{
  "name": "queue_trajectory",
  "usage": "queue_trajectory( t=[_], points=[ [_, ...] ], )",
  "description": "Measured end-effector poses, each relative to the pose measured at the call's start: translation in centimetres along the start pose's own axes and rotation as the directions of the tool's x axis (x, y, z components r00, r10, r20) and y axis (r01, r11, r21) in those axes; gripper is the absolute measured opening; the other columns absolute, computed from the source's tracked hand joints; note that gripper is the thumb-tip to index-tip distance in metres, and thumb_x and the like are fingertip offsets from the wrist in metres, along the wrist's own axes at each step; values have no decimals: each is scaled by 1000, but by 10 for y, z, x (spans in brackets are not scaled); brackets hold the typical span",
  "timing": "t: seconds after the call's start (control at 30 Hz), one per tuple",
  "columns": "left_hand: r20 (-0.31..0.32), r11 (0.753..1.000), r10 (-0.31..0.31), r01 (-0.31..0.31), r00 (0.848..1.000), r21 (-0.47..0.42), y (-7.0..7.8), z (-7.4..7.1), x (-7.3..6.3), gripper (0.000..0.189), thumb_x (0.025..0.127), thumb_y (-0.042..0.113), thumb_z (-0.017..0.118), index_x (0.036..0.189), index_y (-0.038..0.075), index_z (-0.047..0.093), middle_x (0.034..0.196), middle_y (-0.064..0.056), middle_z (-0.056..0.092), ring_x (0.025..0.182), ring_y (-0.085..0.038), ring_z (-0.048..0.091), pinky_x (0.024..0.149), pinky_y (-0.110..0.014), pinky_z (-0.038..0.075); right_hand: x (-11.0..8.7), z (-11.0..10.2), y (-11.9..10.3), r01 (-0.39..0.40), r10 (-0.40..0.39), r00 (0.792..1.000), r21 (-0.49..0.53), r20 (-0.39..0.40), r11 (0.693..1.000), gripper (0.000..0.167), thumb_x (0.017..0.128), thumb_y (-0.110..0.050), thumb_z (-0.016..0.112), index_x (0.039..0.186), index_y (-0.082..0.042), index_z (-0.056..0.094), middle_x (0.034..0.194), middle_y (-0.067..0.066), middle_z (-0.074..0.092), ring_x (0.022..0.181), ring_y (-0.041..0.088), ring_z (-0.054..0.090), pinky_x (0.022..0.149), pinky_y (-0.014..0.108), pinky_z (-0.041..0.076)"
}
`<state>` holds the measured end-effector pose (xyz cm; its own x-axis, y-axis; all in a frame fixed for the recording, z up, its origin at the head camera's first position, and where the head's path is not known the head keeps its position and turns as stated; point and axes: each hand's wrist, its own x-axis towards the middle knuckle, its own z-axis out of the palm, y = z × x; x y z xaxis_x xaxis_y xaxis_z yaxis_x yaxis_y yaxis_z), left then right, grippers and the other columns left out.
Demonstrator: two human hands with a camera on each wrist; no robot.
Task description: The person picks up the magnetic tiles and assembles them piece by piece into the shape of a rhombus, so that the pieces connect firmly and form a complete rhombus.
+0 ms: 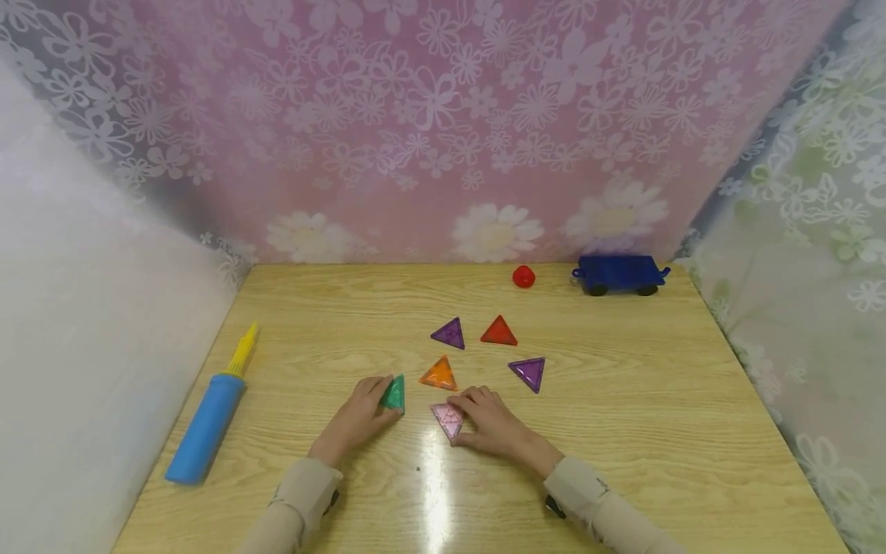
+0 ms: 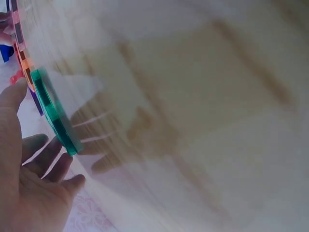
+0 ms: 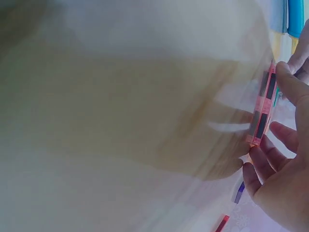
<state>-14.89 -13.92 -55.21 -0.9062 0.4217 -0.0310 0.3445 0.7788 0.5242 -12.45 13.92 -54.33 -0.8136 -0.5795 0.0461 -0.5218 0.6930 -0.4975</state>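
My left hand (image 1: 358,414) holds a green triangular tile (image 1: 394,394) at its edges, thumb on one side and fingers on the other. In the left wrist view, the green tile (image 2: 53,113) appears edge-on near the tabletop. To the right, a pink triangular tile (image 1: 447,418) is pinched between the thumb and fingers of my right hand (image 1: 497,422). Dark strips show along the edge of the pink tile (image 3: 263,107) in the right wrist view. Between and just beyond both hands lies an orange triangular tile (image 1: 440,374).
Farther back lie a purple triangle (image 1: 450,333) and a red triangle (image 1: 500,332), with another purple triangle (image 1: 530,372) beyond my right hand. A small red round piece (image 1: 524,277) and a dark blue wagon (image 1: 619,274) stand at the back edge. At left lies a blue hand pump (image 1: 206,431).
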Motion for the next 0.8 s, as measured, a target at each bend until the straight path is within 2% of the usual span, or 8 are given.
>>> queue_trajectory(
  t=[0.17,0.33,0.5,0.8],
  points=[
    [-9,998,-15,16,1000,60,3,-1,4,66,90,37,64,141,2,42,136,-19,47,125,-34,42,105,-51,36,0,1,1,9,-9,1000,-5,3,1000,68,78,-39,76,131,-2,55,110,3,52,97,16,42,86,36,39],
    [4,997,-31,31,1000,65,4,-3,7,63,90,38,65,139,4,46,133,-16,49,120,-34,43,95,-50,35,2,0,2,-10,10,1000,-4,24,1000,63,80,-37,75,131,-4,56,105,0,50,93,14,40,83,33,37],
    [31,999,-24,23,999,29,4,0,3,64,88,40,66,139,6,47,133,-15,48,117,-32,42,93,-48,33,2,0,2,-24,25,999,-15,41,1000,59,83,-36,73,131,-6,56,101,0,49,90,14,39,81,32,36],
    [50,998,10,-7,999,-57,11,5,-8,69,83,42,70,139,8,48,131,-12,48,119,-31,40,100,-56,31,3,3,2,-21,23,999,-38,35,999,54,86,-35,69,131,-7,57,100,0,52,89,14,41,79,31,36]
  ],
)
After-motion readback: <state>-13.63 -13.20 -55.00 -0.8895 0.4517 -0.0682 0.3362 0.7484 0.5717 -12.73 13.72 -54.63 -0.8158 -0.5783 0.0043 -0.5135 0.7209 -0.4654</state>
